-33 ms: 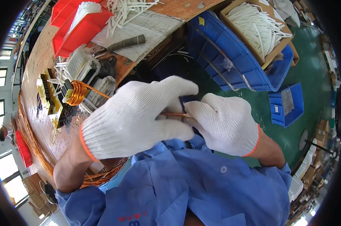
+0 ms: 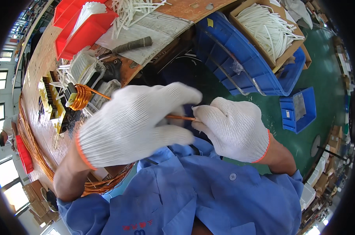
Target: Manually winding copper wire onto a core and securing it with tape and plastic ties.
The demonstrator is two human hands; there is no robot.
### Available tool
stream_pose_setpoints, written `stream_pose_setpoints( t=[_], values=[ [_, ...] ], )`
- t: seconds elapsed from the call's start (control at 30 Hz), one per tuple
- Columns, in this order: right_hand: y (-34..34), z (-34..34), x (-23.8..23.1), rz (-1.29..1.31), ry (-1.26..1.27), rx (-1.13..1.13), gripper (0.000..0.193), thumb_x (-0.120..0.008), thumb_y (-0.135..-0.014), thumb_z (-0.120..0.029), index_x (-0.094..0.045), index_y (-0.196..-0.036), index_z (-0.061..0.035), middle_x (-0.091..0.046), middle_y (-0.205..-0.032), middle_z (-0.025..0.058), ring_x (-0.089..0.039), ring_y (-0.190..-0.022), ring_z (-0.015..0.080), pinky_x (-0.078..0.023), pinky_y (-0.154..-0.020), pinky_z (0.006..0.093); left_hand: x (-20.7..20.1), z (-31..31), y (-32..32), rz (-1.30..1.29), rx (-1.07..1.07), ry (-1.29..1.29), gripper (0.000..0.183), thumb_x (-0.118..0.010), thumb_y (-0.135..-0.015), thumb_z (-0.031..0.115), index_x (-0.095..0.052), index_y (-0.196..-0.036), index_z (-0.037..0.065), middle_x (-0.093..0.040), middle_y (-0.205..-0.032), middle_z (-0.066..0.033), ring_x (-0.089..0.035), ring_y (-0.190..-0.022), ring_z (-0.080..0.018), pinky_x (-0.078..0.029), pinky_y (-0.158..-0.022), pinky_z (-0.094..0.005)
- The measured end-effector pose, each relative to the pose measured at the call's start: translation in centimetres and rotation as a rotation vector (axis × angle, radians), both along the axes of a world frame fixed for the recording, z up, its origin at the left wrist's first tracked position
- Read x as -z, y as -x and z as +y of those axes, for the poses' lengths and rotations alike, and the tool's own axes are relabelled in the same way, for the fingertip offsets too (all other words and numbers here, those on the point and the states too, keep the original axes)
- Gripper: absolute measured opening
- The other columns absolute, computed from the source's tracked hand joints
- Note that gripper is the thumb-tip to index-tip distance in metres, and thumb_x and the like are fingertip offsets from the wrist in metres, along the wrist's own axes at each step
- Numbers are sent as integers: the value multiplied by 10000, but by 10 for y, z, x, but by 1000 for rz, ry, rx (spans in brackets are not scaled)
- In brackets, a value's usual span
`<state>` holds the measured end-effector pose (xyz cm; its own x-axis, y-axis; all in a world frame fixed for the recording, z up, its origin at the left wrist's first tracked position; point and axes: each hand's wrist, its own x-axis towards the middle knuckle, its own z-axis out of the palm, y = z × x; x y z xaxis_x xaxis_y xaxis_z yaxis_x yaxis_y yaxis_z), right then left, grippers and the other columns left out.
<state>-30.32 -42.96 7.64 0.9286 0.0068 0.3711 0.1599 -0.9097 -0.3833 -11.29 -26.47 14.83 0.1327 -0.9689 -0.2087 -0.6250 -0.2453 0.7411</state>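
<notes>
A copper wire [image 2: 180, 117] runs from a wound copper coil [image 2: 82, 98] on the bench, passes behind my left hand and ends at my right hand. My right hand [image 2: 236, 129], in a white knit glove, is closed with thumb and fingertips pinching the wire. My left hand [image 2: 134, 121], gloved the same way, is slightly blurred around the wire, its thumb and forefinger stretched and apart. Its other fingers are partly hidden, so any contact with the wire there does not show. The coil sits on a winding fixture beside a yellow-and-black slotted block [image 2: 52, 100].
Red bins [image 2: 83, 33] and loose white sleeving [image 2: 132, 13] lie on the bench, near a dark wrapped rod [image 2: 132, 45]. To the right stand a large blue crate [image 2: 240, 58] bearing a carton of white tubes [image 2: 267, 33], and a small blue bin [image 2: 299, 109]. Copper wire bundles [image 2: 32, 137] hang at left.
My left hand has shifted slightly left and down along the wire, away from my right hand. The right hand stays nearly in place, still pinching the wire.
</notes>
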Motion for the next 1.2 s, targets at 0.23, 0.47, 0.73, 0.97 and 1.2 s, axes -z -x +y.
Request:
stream_pose_setpoints(
  t=[0.23,0.47,0.73,0.97,1.2],
  values=[
    [-4,3,9,-39,-33,20,201,-789,-992,-271,-670,-957,-113,-583,-711,48,-647,-581,230,-484,-488,371,-5,52,-36,-733,97,80,302,-759,-877,47,-779,-1173,106,-682,-930,-77,-691,-897,-330,-560,-794,-433],
    [-61,44,10,67,-472,-82,140,-765,-1013,-147,-692,-1053,-34,-737,-879,188,-729,-768,415,-578,-633,453,6,58,-40,-872,210,171,368,-751,-766,50,-740,-1126,124,-649,-905,-46,-683,-865,-283,-560,-762,-402],
    [-75,52,-12,371,-971,-128,154,-732,-1040,-128,-764,-1032,22,-697,-795,214,-706,-681,375,-527,-595,397,-8,101,-78,-763,-387,390,815,-1028,-650,243,-706,-1379,71,-709,-1369,-143,-637,-1327,-404,-480,-1190,-505],
    [-73,57,-27,722,-1261,-88,324,-617,-1172,-246,-758,-1100,37,-625,-699,21,-557,-614,49,-454,-541,304,62,138,-97,202,-644,444,636,-1002,-802,233,-747,-1332,-9,-690,-1501,-125,-483,-1565,-331,-331,-1300,-476],
    [-77,52,-41,919,-1417,-143,431,-483,-1224,-329,-722,-1118,14,-592,-689,-4,-484,-567,44,-396,-526,255,77,135,-110,67,-553,475,790,-967,-788,564,-768,-1349,45,-716,-1447,-202,-494,-1567,-349,-204,-1356,-538]
  ],
)
